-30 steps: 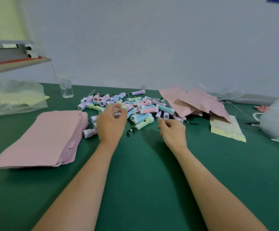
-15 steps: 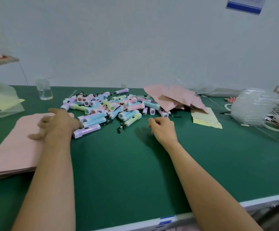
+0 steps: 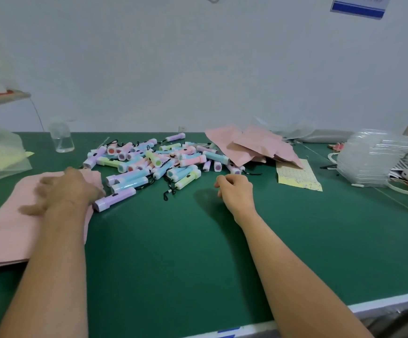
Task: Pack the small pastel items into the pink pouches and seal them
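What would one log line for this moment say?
left hand: resting on pink pouch stack | right hand: loosely curled, nothing visibly held | pastel items: piled loose, unpacked

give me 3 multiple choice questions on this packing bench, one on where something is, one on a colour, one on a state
1. The left hand rests on: A the pink pouch stack; B a keyboard; C a cardboard box.
2. The pastel item lying nearest that hand is: A orange; B lilac; C black.
3. The pouches beyond the right hand lie: A in a loose heap; B rolled up in tubes; C hung on the wall.

Answers:
1 A, the hand lies flat on top of the stack.
2 B, its lilac body lies just beside the hand.
3 A, they overlap at odd angles on the green table.
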Demonstrator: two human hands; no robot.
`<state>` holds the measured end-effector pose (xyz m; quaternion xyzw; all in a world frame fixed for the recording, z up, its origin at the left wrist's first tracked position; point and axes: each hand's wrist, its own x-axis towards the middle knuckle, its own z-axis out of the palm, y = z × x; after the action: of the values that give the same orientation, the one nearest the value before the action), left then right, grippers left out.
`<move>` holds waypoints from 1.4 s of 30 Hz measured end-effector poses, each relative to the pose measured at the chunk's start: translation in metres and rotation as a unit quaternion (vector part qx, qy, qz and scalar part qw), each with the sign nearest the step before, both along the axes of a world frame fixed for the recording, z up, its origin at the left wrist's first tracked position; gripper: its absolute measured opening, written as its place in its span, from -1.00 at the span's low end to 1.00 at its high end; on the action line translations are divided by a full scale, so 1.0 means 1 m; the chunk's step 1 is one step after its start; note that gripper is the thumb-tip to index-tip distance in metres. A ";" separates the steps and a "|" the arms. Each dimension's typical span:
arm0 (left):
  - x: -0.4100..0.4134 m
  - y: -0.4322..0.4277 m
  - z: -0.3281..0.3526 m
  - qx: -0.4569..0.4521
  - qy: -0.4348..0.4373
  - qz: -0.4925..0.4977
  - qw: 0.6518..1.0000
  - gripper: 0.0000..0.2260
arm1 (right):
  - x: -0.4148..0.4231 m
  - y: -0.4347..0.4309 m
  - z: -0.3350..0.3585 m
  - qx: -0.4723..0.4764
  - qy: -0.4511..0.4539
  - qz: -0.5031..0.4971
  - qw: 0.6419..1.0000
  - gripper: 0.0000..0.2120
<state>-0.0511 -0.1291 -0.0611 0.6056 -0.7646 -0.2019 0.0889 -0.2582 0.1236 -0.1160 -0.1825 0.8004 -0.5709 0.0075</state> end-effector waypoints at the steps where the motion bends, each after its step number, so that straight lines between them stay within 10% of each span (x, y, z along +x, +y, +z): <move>1: -0.001 -0.001 -0.001 0.008 0.000 0.002 1.000 -0.36 | 0.000 -0.001 0.001 0.001 -0.001 0.002 1.000 -0.73; 12: 0.007 0.003 0.029 -0.172 0.151 -0.050 0.972 -0.76 | -0.006 -0.008 -0.002 -0.005 0.025 0.035 0.999 -0.67; 17: -0.020 0.011 0.063 -0.347 0.516 -0.038 0.782 -0.70 | -0.005 -0.009 0.003 -0.067 0.000 0.106 0.992 -0.69; 23: -0.087 0.047 0.014 0.072 0.756 0.031 0.650 -0.65 | 0.005 -0.015 0.011 -0.189 -0.224 0.281 0.914 -0.31; 27: -0.109 0.059 -0.035 0.201 0.713 0.095 0.665 -0.73 | 0.008 -0.011 0.010 -0.181 -0.217 0.370 0.885 -0.47; 36: -0.112 0.047 -0.055 0.160 0.697 0.018 0.698 -0.81 | 0.004 -0.004 0.007 -0.155 -0.164 0.290 0.930 -0.66; 40: -0.109 0.055 -0.058 0.155 0.714 -0.071 0.679 -0.42 | 0.000 -0.009 0.010 -0.208 -0.080 0.213 0.951 -0.65; 42: -0.109 0.066 -0.057 0.042 0.669 -0.136 0.730 -0.38 | -0.004 -0.014 0.015 -0.217 -0.029 0.171 0.961 -0.73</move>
<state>-0.1606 -0.0628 -0.1185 0.2064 -0.5728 -0.5963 0.5231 -0.2620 0.1097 -0.1010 -0.2968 0.6137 -0.7263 0.0886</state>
